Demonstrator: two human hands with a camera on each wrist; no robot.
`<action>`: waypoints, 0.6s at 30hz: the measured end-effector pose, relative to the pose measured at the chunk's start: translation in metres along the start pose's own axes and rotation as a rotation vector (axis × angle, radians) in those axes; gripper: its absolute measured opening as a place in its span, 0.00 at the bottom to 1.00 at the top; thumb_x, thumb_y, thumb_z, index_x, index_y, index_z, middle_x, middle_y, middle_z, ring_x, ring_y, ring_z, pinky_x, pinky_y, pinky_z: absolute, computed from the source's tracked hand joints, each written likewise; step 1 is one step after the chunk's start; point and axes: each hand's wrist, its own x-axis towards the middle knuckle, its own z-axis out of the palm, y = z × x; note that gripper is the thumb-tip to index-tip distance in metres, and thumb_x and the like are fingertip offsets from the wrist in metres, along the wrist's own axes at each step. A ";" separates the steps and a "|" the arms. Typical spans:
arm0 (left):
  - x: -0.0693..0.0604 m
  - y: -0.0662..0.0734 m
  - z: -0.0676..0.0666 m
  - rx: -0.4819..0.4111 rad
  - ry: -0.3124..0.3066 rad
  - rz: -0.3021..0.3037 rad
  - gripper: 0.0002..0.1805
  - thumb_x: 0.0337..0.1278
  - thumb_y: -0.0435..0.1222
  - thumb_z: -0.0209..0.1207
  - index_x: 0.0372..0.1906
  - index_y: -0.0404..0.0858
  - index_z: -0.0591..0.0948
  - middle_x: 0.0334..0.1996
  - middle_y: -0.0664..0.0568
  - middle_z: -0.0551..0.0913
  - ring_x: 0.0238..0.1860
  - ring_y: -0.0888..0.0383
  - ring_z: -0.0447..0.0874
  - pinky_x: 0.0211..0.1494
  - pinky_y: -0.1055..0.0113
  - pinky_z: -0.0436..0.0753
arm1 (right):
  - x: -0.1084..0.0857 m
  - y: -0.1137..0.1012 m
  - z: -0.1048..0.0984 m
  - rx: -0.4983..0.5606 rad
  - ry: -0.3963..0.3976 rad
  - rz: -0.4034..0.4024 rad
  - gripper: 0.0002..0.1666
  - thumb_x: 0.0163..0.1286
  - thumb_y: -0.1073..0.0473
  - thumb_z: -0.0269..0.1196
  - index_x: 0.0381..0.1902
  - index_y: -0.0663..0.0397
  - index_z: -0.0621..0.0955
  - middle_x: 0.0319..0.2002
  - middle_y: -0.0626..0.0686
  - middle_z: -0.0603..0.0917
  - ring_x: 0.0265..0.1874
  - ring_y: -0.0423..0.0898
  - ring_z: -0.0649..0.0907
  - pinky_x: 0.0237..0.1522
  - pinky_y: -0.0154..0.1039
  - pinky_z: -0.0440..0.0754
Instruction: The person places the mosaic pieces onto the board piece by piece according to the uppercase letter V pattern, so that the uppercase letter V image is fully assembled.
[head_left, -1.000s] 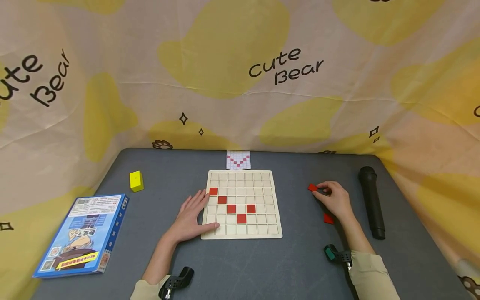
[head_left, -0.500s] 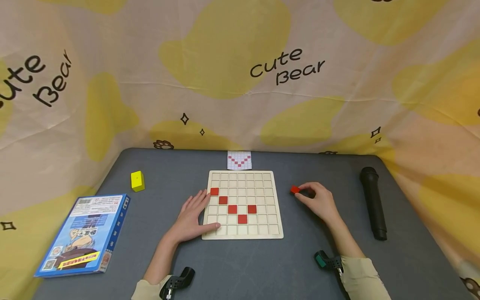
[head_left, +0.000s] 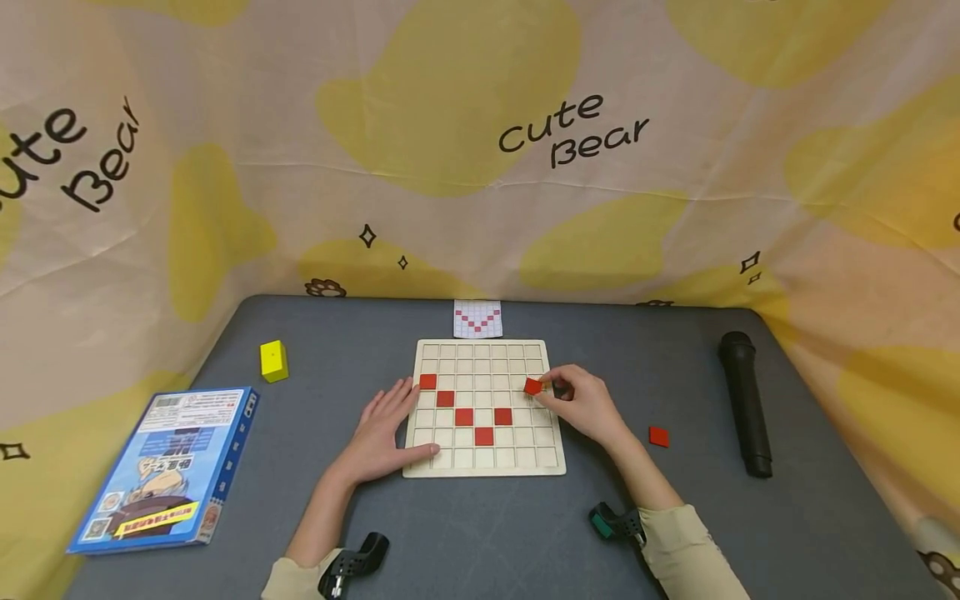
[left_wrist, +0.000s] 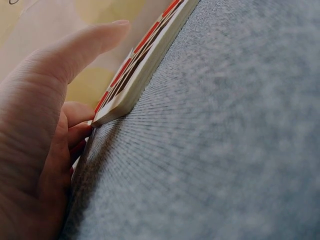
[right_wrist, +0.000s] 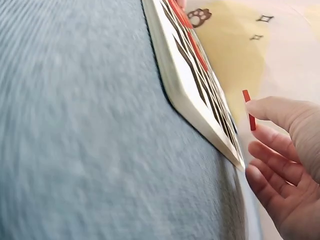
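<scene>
A pale grid board (head_left: 525, 458) lies on the dark table, with several red square tiles (head_left: 483, 436) set in its cells. My left hand (head_left: 378, 437) rests along the board's left edge, fingers straight, thumb over the lower left corner. Between thumb and fingers my right hand (head_left: 588, 406) pinches a red tile (head_left: 532, 386) above the board's right side; in the right wrist view this tile (right_wrist: 249, 110) appears edge-on, apart from the board. Another red tile (head_left: 658, 437) lies on the table to the right. Behind the board is a small card (head_left: 477, 320) printed with a red V pattern.
A black microphone (head_left: 745, 404) lies at the right. On the left are a blue box (head_left: 161, 471) and a yellow block (head_left: 273, 361). Patterned cloth (head_left: 450, 167) hangs behind the dark table (head_left: 480, 533).
My right hand has carried the pinched red tile leftward from the table's right side to over the board. My left hand has stayed on the board's edge.
</scene>
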 end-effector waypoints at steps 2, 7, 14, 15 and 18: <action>0.000 0.000 0.000 -0.001 0.001 0.002 0.56 0.49 0.60 0.65 0.76 0.35 0.56 0.76 0.43 0.50 0.77 0.46 0.43 0.73 0.45 0.41 | 0.001 -0.001 0.004 0.000 -0.028 -0.018 0.14 0.59 0.55 0.73 0.43 0.50 0.85 0.38 0.50 0.81 0.30 0.43 0.77 0.34 0.37 0.76; 0.000 -0.001 0.001 -0.004 0.003 0.007 0.56 0.49 0.60 0.65 0.76 0.35 0.56 0.76 0.42 0.51 0.76 0.45 0.44 0.73 0.45 0.41 | 0.002 -0.002 0.009 -0.028 -0.073 -0.055 0.14 0.60 0.54 0.72 0.44 0.48 0.85 0.39 0.48 0.82 0.33 0.45 0.74 0.36 0.39 0.72; 0.000 -0.002 0.001 0.005 0.000 -0.004 0.56 0.48 0.60 0.65 0.76 0.35 0.56 0.76 0.43 0.51 0.77 0.46 0.43 0.73 0.46 0.40 | 0.003 -0.002 0.012 -0.060 -0.085 -0.083 0.13 0.60 0.54 0.71 0.43 0.48 0.85 0.43 0.47 0.82 0.39 0.46 0.73 0.41 0.43 0.71; 0.000 -0.002 0.001 0.007 -0.002 -0.006 0.56 0.48 0.60 0.65 0.76 0.35 0.56 0.76 0.44 0.51 0.77 0.47 0.43 0.73 0.46 0.40 | 0.003 -0.002 0.013 -0.067 -0.083 -0.087 0.13 0.60 0.54 0.71 0.43 0.48 0.85 0.44 0.47 0.82 0.40 0.46 0.74 0.42 0.43 0.71; 0.000 -0.002 0.001 0.012 -0.004 -0.006 0.56 0.48 0.61 0.65 0.76 0.36 0.56 0.77 0.44 0.51 0.77 0.48 0.43 0.73 0.47 0.40 | 0.003 -0.001 0.014 -0.078 -0.079 -0.096 0.14 0.60 0.55 0.71 0.43 0.49 0.85 0.46 0.49 0.82 0.41 0.46 0.74 0.43 0.45 0.72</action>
